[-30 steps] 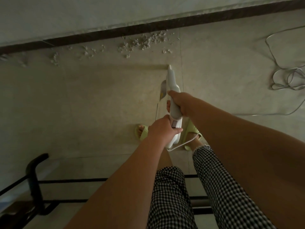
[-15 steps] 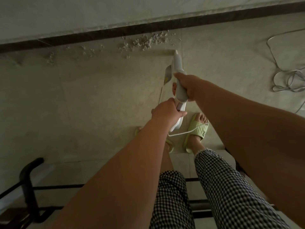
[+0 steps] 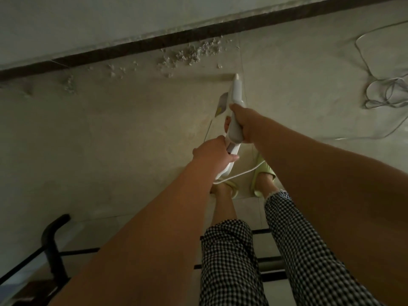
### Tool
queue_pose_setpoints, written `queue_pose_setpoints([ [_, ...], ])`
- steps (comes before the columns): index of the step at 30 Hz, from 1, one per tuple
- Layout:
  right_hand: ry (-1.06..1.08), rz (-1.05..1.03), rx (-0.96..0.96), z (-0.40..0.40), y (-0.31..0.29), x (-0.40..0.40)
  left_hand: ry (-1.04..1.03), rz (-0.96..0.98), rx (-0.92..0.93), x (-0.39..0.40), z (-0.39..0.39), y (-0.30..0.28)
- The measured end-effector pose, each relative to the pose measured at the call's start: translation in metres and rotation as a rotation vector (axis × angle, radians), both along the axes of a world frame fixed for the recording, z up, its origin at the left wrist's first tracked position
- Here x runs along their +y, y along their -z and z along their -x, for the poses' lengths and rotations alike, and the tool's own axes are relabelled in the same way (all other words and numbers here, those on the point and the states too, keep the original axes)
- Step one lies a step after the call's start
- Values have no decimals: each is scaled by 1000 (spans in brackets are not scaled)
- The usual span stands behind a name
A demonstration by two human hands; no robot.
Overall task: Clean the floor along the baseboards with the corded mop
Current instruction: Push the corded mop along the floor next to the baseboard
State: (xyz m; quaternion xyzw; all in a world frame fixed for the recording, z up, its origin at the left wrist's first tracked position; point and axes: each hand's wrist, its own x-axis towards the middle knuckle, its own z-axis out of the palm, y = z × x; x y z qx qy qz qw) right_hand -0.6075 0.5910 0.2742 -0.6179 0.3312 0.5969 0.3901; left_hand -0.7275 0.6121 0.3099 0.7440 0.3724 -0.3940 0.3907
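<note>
Black metal frame, one, lower left of the frame: a curved upright post with thin horizontal rails running rightward behind the legs.

Dark brown baseboard strip, one, crossing the upper frame from middle left up to upper right, below a pale wall.

Pale grey debris scraps, many, uncounted; scattered on the beige tiled floor just below the baseboard, thickest at upper centre, thinner toward the upper left.

Left hand, one, frame centre: fingers curled round the lower end of the handle, thumb lying across it.

White plastic corded mop handle, one, frame centre. Long axis runs near vertical in the picture, tilted slightly right at the top; far end points toward the baseboard and the debris, stopping short of both. Mop head hidden under the handle; cannot tell its contact with the floor. A small grey and yellow tag hangs at its left side.

Right hand, one, just above the left hand: fingers wrapped round the middle of the handle.

Thin white power cord, one, leaving the handle's near end and passing rightward in front of the feet.

Light green slide sandals, two, worn, below the hands.

Black-and-white checked trousers, one pair, lower centre.

Grey loose cable coil, one, right edge, well apart from the mop.
</note>
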Motion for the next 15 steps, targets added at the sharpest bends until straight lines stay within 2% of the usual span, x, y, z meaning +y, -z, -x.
queue_pose_setpoints([
  [9,227,80,-6,48,16,-33,250,41,34,1,37,-2],
  [15,210,115,-2,47,14,-23,193,65,17,6,41,2],
])
